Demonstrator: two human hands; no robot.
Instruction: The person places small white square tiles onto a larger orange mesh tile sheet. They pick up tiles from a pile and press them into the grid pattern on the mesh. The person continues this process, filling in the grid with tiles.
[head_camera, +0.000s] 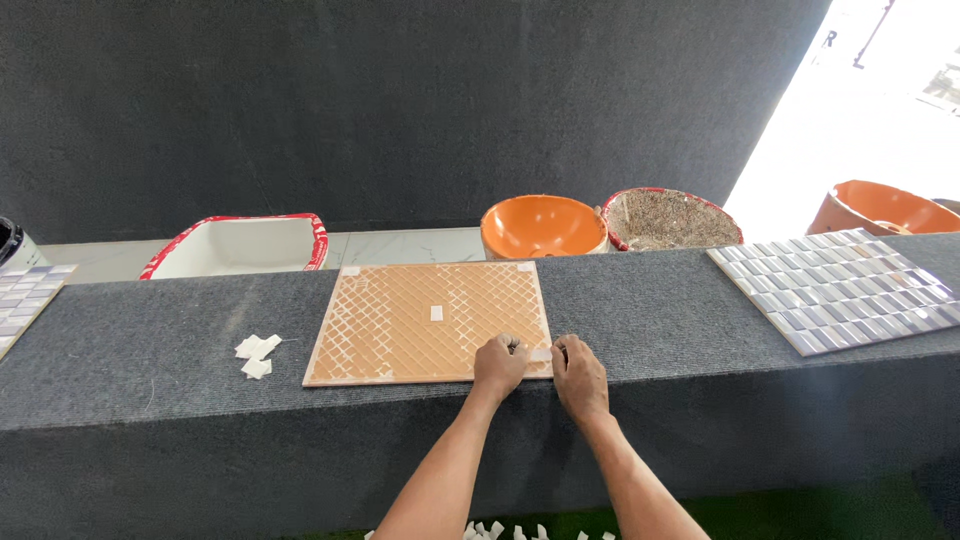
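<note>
An orange tile (420, 325) with a pale diamond grid lies back-up on a grey carpeted bench (150, 350). Small white pads sit at its far corners and at its centre (436, 313). My left hand (499, 365) and my right hand (579, 372) meet at the tile's near right corner. Both press their fingertips on a small white pad (540, 354) between them there.
A few loose white pads (257, 354) lie left of the tile. A grey-and-white mosaic tile (845, 288) rests at the right, another at the far left edge (25, 295). Behind the bench stand a white basin (240, 246), an orange bowl (541, 226), a bowl of gravel (670, 218) and an orange tub (880, 208).
</note>
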